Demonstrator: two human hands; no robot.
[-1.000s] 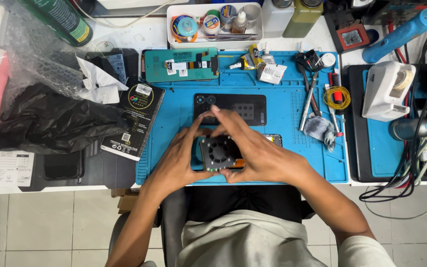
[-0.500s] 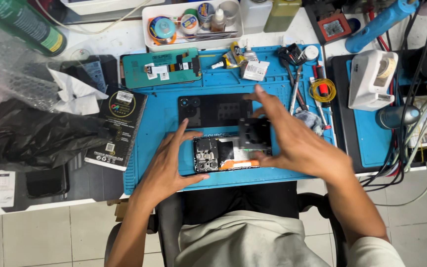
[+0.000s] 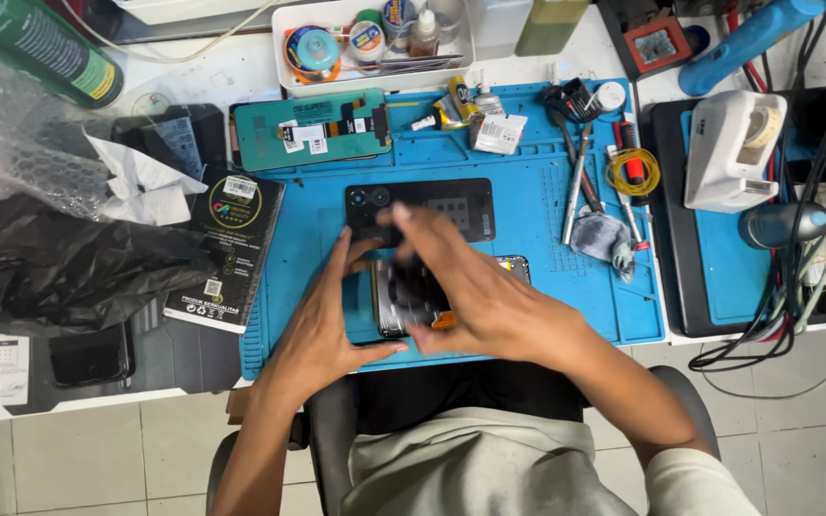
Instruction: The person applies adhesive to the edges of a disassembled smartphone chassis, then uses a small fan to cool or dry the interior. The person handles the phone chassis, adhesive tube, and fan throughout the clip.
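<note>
An opened phone body (image 3: 403,296) with its inner parts showing lies on the blue work mat (image 3: 528,239) near the front edge. My left hand (image 3: 322,320) rests at its left end, thumb along the lower edge. My right hand (image 3: 475,287) covers most of the phone, fingers spread and reaching toward its upper left; the motion is blurred. A black back cover (image 3: 451,205) with camera holes lies just beyond the phone. Whether my right hand pinches a small part I cannot tell.
A green-backed screen panel (image 3: 313,129) lies at the mat's far left. Tweezers, a screwdriver and a solder coil (image 3: 633,172) sit at the right. A white device (image 3: 733,148) and cables stand further right. A black box (image 3: 227,248), bubble wrap and a black bag lie left.
My right hand swung from the phone's right side across to its upper left. The left hand stayed at the left end. The view shifted slightly.
</note>
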